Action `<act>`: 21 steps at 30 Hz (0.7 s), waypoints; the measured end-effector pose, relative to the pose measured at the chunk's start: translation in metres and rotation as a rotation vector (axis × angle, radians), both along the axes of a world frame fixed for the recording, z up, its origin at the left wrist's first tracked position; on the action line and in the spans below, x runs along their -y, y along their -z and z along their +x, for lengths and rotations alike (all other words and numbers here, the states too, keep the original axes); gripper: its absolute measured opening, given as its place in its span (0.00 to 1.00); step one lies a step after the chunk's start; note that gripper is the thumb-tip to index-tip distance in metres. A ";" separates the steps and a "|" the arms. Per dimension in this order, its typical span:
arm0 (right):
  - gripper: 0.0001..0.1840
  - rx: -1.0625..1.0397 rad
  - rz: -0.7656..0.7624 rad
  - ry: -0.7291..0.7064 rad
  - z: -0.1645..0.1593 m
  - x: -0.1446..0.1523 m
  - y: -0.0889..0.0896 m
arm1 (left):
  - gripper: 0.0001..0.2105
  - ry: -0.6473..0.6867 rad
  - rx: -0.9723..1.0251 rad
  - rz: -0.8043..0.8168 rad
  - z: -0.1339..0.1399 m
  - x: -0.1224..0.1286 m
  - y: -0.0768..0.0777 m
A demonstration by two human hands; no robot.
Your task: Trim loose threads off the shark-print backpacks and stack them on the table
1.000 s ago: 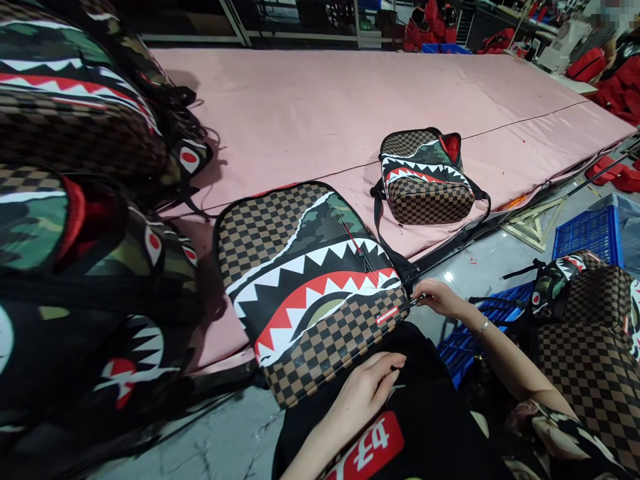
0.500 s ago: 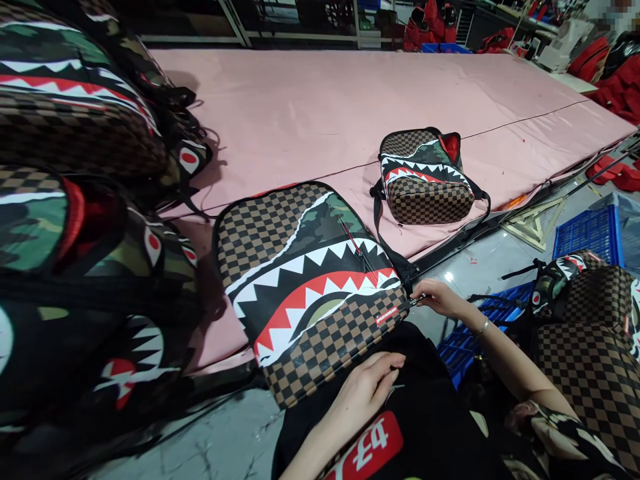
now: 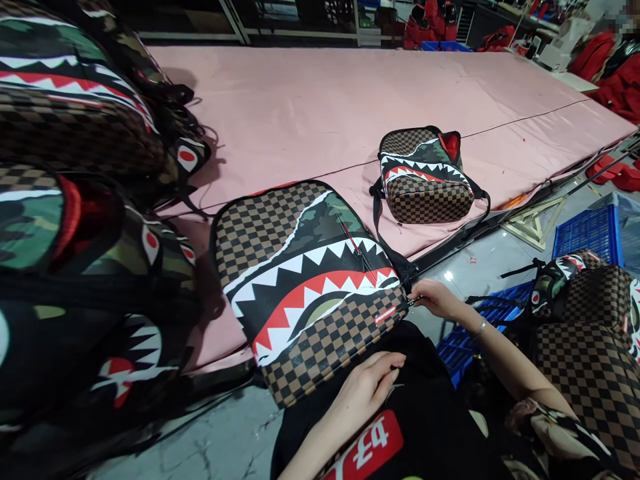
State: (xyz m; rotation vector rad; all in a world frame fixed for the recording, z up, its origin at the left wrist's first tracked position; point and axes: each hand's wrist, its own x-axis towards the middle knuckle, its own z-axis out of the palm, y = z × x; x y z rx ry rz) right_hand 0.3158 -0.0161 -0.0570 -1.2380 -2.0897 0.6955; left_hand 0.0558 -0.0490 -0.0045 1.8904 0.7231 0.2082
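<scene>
A backpack [image 3: 310,287] with brown-and-black checks, a camouflage patch and a shark-mouth print lies front side up at the table's near edge, its bottom end toward me. At its right lower corner my right hand [image 3: 437,299] pinches a small dark zipper pull [image 3: 414,302]. My left hand [image 3: 367,385] rests over my black apron [image 3: 425,413], just below the backpack's near edge and apart from it. Its fingers are loosely extended, with nothing visible in them. A black strap [image 3: 395,257] trails from the backpack's right side.
A smaller matching backpack [image 3: 427,177] sits farther back on the pink-covered table [image 3: 300,107]. Several shark-print backpacks [image 3: 75,133] are piled at the left. To the right, blue crates [image 3: 587,233] and more checked backpacks [image 3: 590,373] stand low beside the table.
Almost nothing differs. My right hand and the backpack's corner have shifted very slightly left; my left hand stays in place.
</scene>
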 end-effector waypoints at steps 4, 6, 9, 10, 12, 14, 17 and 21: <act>0.03 0.003 0.055 0.014 0.000 0.004 0.005 | 0.13 -0.008 -0.017 -0.007 0.000 0.000 -0.002; 0.04 -0.011 0.069 0.031 0.000 0.005 0.008 | 0.13 -0.013 -0.019 -0.008 0.000 0.000 -0.002; 0.04 -0.033 0.071 0.049 0.001 0.008 0.011 | 0.13 -0.014 -0.018 -0.006 -0.001 0.000 -0.002; 0.05 -0.038 0.070 0.056 0.002 0.009 0.011 | 0.13 -0.013 -0.017 -0.006 -0.001 0.000 -0.002; 0.05 -0.041 0.066 0.070 0.003 0.010 0.011 | 0.13 -0.010 -0.017 -0.009 -0.001 0.000 -0.002; 0.05 -0.041 0.067 0.076 0.004 0.010 0.010 | 0.13 -0.007 -0.017 -0.008 0.000 0.001 -0.001; 0.05 -0.042 0.069 0.046 0.003 0.007 0.009 | 0.13 -0.005 -0.012 0.005 0.000 0.001 -0.001; 0.04 -0.015 0.066 -0.025 -0.001 0.000 0.008 | 0.13 -0.008 -0.007 0.009 0.000 0.001 -0.001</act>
